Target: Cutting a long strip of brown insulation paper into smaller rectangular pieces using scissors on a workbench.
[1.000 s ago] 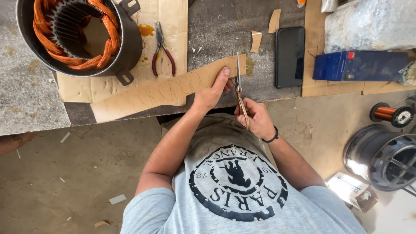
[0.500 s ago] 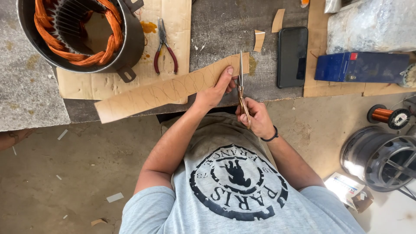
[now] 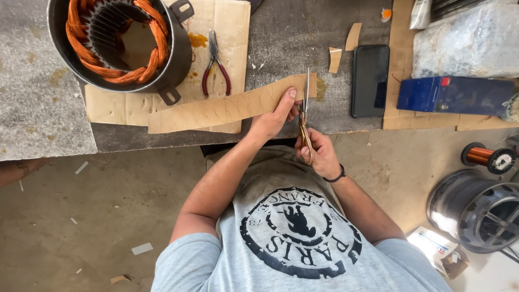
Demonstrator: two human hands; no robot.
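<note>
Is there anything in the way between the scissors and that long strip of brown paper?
Nothing visible. The right hand holds the scissors, whose blades already meet the brown paper strip near its right end, beside the left hand gripping it.

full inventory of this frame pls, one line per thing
paper strip: 1, tan, bench, held at right end
scissors: 1, gold handles, at strip's right end
stator: 1, dark shell, orange windings, top left
pliers: 1, red handles, on cardboard
phone: 1, black, bench right
box: 1, blue, far right
offcuts: 2, tan, by phone
wire spool: 1, copper, floor right
left hand: on strip
right hand: on scissors
</note>
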